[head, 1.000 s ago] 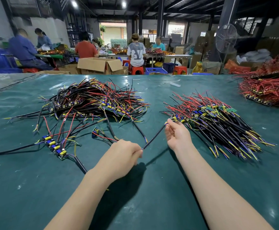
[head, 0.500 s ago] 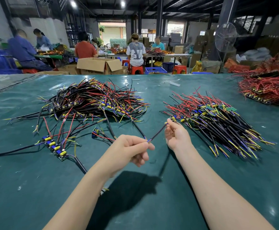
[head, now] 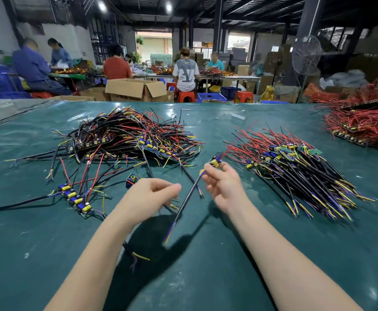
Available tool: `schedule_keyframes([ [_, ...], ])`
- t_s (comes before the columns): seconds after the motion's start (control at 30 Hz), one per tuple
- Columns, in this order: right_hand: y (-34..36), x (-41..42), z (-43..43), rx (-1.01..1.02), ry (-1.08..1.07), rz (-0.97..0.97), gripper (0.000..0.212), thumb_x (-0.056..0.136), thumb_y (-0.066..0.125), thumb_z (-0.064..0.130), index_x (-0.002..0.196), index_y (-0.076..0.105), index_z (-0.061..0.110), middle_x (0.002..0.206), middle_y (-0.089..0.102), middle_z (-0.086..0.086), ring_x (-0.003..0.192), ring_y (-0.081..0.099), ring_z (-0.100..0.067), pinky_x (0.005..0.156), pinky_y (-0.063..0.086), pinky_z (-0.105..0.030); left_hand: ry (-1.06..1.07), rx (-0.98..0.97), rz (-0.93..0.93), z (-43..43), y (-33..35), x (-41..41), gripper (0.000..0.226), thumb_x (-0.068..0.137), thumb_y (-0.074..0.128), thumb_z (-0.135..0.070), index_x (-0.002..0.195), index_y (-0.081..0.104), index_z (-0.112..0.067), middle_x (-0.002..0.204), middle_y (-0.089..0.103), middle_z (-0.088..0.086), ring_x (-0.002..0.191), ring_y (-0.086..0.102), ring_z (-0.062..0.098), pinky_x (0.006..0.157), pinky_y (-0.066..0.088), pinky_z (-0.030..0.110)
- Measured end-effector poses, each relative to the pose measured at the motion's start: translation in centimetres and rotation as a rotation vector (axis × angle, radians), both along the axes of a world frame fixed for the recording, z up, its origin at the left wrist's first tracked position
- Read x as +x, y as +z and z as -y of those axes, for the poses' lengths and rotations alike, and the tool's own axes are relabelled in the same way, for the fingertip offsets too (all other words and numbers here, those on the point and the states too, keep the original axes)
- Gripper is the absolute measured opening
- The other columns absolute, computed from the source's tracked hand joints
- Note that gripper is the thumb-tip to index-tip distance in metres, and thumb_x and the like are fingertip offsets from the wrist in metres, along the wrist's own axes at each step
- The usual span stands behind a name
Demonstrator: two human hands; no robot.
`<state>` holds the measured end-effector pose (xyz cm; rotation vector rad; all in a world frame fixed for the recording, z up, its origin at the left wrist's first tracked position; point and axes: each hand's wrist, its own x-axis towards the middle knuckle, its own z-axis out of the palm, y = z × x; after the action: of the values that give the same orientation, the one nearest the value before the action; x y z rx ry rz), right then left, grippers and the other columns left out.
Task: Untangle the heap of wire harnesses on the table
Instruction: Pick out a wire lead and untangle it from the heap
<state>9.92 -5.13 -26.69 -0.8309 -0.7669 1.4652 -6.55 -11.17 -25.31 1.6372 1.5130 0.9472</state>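
Right hand [head: 223, 182] pinches one freed harness [head: 188, 198]; left hand [head: 152, 194] hangs loose. Pile [head: 296, 171] lies right of it; the heap [head: 127, 135] beyond the left hand is not yet untangled.

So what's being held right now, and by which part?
The right hand pinches one wire harness at its upper end, by the small component board; its cable hangs free. The left hand seems empty.

The green-covered table [head: 206, 277] carries a tangled heap of wire harnesses [head: 127, 135] at left, an aligned pile [head: 296, 173] at right, and red-wired boards [head: 363, 124] far right.
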Motion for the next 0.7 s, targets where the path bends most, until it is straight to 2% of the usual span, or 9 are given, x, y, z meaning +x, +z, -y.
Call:
schedule_keyframes([
  [0.07,-0.1,-1.8,0.7,0.042,0.102,0.035,0.025,0.086,0.055,-0.001,0.077,0.043,0.019,0.046,0.060,0.004,0.036,0.054,-0.001,0.031,0.028,-0.011,0.014,0.060,0.008,0.1,-0.1,1.0,0.020,0.091,0.055,-0.031,0.074,0.065,-0.027,0.080,0.069,0.006,0.072,0.063,0.019,0.077,0.052,0.036],
  [0.13,-0.2,-3.1,1.4,0.114,0.156,0.119,0.026,0.084,0.056,-0.004,0.078,0.043,0.017,0.048,0.060,0.005,0.038,0.053,-0.002,0.032,0.027,-0.012,0.026,0.037,0.133,0.1,-0.5,1.9,0.026,0.095,0.048,-0.022,0.075,0.064,-0.023,0.073,0.065,0.003,0.054,0.058,0.010,0.056,0.053,0.026],
  [0.23,-0.1,-3.4,1.7,0.209,0.087,0.352,0.028,0.079,0.064,-0.002,0.074,0.045,0.018,0.048,0.057,0.009,0.042,0.050,-0.003,0.035,0.027,-0.012,0.052,-0.006,0.279,-0.1,-0.5,1.8,0.031,0.096,0.044,-0.013,0.074,0.066,-0.015,0.050,0.056,-0.006,0.035,0.037,0.002,0.035,0.030,0.013],
  [0.3,0.0,-3.1,1.7,0.204,0.063,0.393,0.027,0.076,0.068,0.002,0.075,0.048,0.019,0.060,0.057,0.006,0.050,0.052,-0.006,0.040,0.030,-0.014,0.025,-0.055,0.396,-0.3,-0.5,1.3,0.030,0.094,0.045,-0.006,0.074,0.066,-0.012,0.045,0.053,-0.007,0.034,0.033,0.001,0.033,0.025,0.011],
  [0.37,0.1,-3.1,1.8,0.158,0.092,0.316,0.024,0.078,0.067,0.000,0.081,0.051,0.018,0.069,0.056,0.001,0.049,0.052,-0.005,0.046,0.034,-0.018,0.028,-0.115,0.479,-0.3,-0.4,1.1,0.026,0.092,0.049,-0.001,0.073,0.065,-0.009,0.047,0.058,-0.004,0.035,0.042,0.001,0.034,0.034,0.012],
  [0.47,-0.3,-3.5,2.0,0.172,0.127,0.284,0.026,0.077,0.064,-0.006,0.081,0.052,0.016,0.063,0.058,0.002,0.045,0.055,-0.007,0.052,0.036,-0.025,0.089,-0.191,0.561,-0.5,-0.5,1.3,0.025,0.088,0.047,0.006,0.071,0.062,-0.002,0.054,0.061,0.004,0.037,0.047,0.003,0.039,0.043,0.013],
  [0.57,-0.5,-3.9,2.2,0.213,0.130,0.377,0.023,0.078,0.066,-0.001,0.079,0.051,0.017,0.058,0.059,0.007,0.048,0.056,-0.005,0.044,0.035,-0.016,0.101,-0.159,0.541,-0.7,-0.8,1.4,0.026,0.093,0.045,-0.004,0.073,0.062,-0.003,0.062,0.055,0.005,0.035,0.038,0.001,0.036,0.032,0.010],
  [0.63,-0.4,-3.6,2.1,0.210,0.138,0.403,0.017,0.081,0.065,0.005,0.080,0.052,0.016,0.065,0.059,0.005,0.050,0.056,-0.004,0.043,0.035,-0.014,0.080,-0.100,0.530,-0.7,-0.9,1.3,0.028,0.095,0.046,-0.008,0.074,0.065,-0.005,0.056,0.055,-0.001,0.035,0.028,0.000,0.035,0.022,0.010],
  [0.7,0.0,-3.1,1.9,0.183,0.173,0.318,0.012,0.088,0.059,0.014,0.077,0.054,0.015,0.066,0.061,0.003,0.052,0.057,-0.007,0.042,0.037,-0.015,0.093,-0.058,0.530,-0.6,-1.0,1.3,0.026,0.094,0.048,-0.007,0.074,0.065,-0.005,0.049,0.054,-0.006,0.034,0.025,0.000,0.035,0.019,0.010],
])
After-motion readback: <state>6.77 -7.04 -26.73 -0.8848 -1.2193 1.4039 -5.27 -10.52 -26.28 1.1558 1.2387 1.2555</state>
